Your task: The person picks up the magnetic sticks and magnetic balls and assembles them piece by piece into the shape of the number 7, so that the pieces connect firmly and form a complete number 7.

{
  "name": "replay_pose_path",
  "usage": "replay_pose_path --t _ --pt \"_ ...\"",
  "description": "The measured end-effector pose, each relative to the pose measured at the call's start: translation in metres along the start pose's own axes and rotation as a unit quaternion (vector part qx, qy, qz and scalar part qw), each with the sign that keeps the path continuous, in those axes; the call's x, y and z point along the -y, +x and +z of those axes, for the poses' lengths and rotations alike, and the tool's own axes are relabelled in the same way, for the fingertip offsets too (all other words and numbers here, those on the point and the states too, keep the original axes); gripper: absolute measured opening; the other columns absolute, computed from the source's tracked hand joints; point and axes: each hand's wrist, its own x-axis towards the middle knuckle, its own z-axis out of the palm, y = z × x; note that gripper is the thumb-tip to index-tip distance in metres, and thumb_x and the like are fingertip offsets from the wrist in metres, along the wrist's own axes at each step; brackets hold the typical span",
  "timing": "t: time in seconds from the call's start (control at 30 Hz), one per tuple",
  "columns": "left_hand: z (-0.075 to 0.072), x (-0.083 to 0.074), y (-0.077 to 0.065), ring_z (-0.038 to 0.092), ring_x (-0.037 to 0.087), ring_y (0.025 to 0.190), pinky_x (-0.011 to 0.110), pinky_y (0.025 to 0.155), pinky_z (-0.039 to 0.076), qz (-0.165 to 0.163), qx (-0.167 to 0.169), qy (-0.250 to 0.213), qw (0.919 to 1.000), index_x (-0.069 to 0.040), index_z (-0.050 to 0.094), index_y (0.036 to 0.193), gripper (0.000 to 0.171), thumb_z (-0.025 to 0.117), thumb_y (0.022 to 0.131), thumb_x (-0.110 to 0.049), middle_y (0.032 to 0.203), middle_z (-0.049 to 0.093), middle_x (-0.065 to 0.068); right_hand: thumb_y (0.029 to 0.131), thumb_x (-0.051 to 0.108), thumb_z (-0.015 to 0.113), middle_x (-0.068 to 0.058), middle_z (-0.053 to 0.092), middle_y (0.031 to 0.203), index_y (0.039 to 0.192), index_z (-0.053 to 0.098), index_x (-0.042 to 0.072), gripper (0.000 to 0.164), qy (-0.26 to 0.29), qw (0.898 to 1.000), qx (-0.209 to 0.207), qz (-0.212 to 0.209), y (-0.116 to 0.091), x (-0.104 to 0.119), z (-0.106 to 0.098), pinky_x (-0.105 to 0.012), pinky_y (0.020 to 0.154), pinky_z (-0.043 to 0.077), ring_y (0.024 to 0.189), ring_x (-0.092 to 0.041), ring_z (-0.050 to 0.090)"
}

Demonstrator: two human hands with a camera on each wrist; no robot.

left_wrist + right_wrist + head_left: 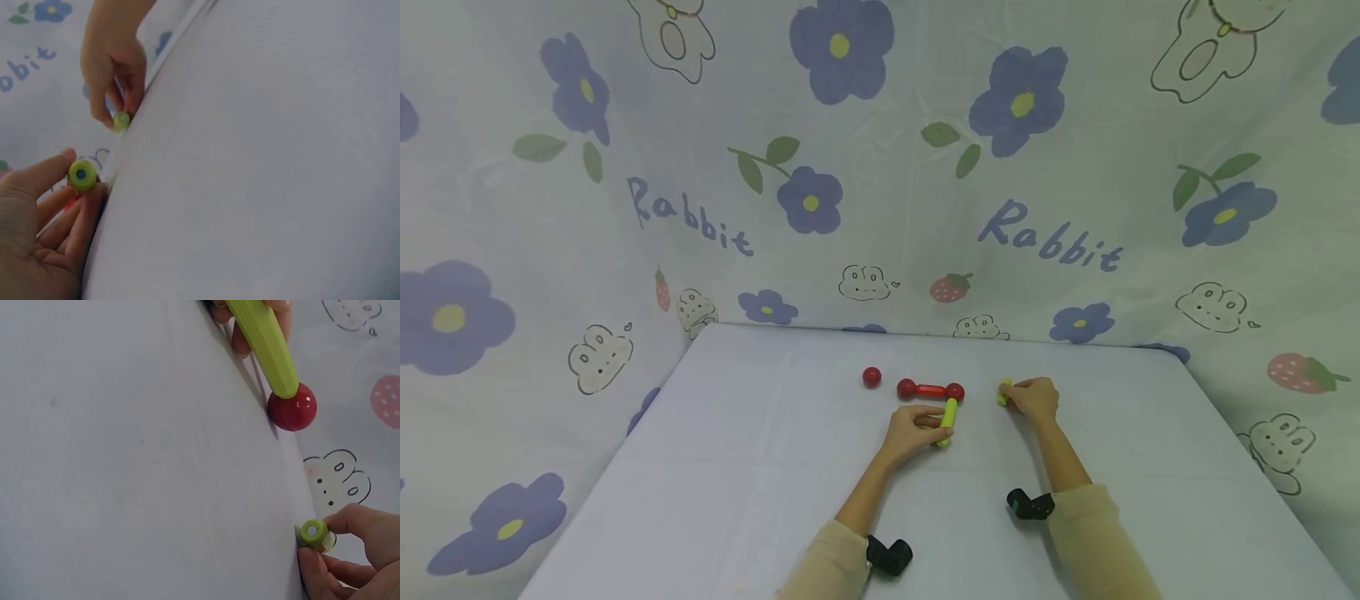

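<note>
Thumb and fingers of my left hand [913, 432] pinch a yellow-green toy rod [950, 414]. Its far end meets a red ball [954, 392], as the right wrist view also shows. That ball caps the right end of a short red rod [930, 390], and another red ball [906, 388] caps the left. To the right, my right hand [1035, 400] pinches a second yellow-green rod [1003, 393]. Seen end-on in the left wrist view, the left hand's rod [81, 175] has a dark round spot in its end; the right hand's rod [314, 534] shows a pale one.
A loose red ball [872, 377] lies left of the joined pieces. Everything stands on a white-covered table [737, 500], with a patterned curtain [895, 167] behind and at the sides. Black wrist devices [889, 557] sit on both forearms, by the beige sleeves.
</note>
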Motion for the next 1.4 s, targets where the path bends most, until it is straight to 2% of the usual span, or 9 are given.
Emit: replay_pose_path --t 0.13,0.23,0.33,0.6,0.73,1.03,1.4 --pt "0.0 -0.001 0.0 0.068 0.021 0.088 0.027 0.071 0.056 -0.002 0.0 -0.002 1.0 -0.002 0.068 0.11 0.036 0.075 0.079 -0.02 0.096 0.071 0.013 0.082 0.02 0.068 -0.019 0.069 0.087 0.106 0.062 -0.014 0.041 0.059 0.997 0.052 0.023 -0.003 -0.003 -0.003 -0.029 0.069 0.055 0.062 -0.011 0.063" --pt "0.0 -0.001 0.001 0.069 0.02 0.088 0.027 0.07 0.056 -0.004 -0.001 -0.008 1.0 -0.001 0.068 0.109 0.036 0.075 0.079 -0.019 0.096 0.071 0.014 0.086 0.017 0.065 -0.025 0.064 0.105 0.115 0.055 -0.017 0.046 0.111 0.988 0.099 0.031 -0.007 -0.006 -0.006 -0.021 0.068 0.054 0.068 -0.008 0.062" --pt "0.0 0.0 0.002 0.069 0.021 0.087 0.026 0.07 0.056 -0.001 -0.003 -0.012 0.9999 0.0 0.068 0.108 0.035 0.075 0.078 -0.017 0.097 0.071 0.015 0.088 0.016 0.062 -0.027 0.059 0.115 0.123 0.048 -0.018 0.05 0.152 0.978 0.138 0.029 -0.01 -0.01 -0.01 -0.02 0.072 0.054 0.074 -0.008 0.062" --pt "0.0 0.0 0.002 0.068 0.021 0.088 0.027 0.07 0.056 -0.007 -0.003 -0.007 1.0 -0.001 0.068 0.108 0.035 0.075 0.078 -0.018 0.097 0.071 0.014 0.088 0.011 0.063 -0.013 0.062 0.102 0.133 0.033 -0.02 0.062 0.255 0.943 0.205 0.065 -0.023 -0.018 -0.019 -0.026 0.078 0.055 0.081 -0.01 0.065" --pt "0.0 0.001 0.002 0.068 0.021 0.087 0.027 0.071 0.056 -0.005 -0.005 -0.003 1.0 -0.001 0.069 0.108 0.035 0.076 0.078 -0.018 0.097 0.071 0.014 0.088 0.009 0.063 -0.009 0.063 0.096 0.132 0.031 -0.022 0.063 0.272 0.932 0.23 0.066 -0.032 -0.02 -0.019 -0.027 0.079 0.055 0.082 -0.012 0.066" --pt "0.001 0.002 0.003 0.069 0.02 0.087 0.026 0.07 0.056 -0.008 -0.012 -0.001 0.9999 -0.002 0.069 0.107 0.034 0.076 0.078 -0.018 0.096 0.071 0.013 0.087 0.007 0.062 -0.009 0.063 0.094 0.129 0.034 -0.022 0.058 0.28 0.922 0.258 0.064 -0.052 -0.019 -0.016 -0.028 0.079 0.055 0.083 -0.015 0.067" --pt "0.001 0.0 0.002 0.068 0.02 0.088 0.027 0.071 0.056 -0.01 -0.013 0.011 0.9998 -0.003 0.069 0.108 0.035 0.076 0.078 -0.021 0.097 0.071 0.012 0.086 0.01 0.065 -0.013 0.064 0.099 0.129 0.037 -0.021 0.06 0.279 0.92 0.264 0.075 -0.075 -0.021 -0.009 -0.032 0.081 0.055 0.087 -0.019 0.067"
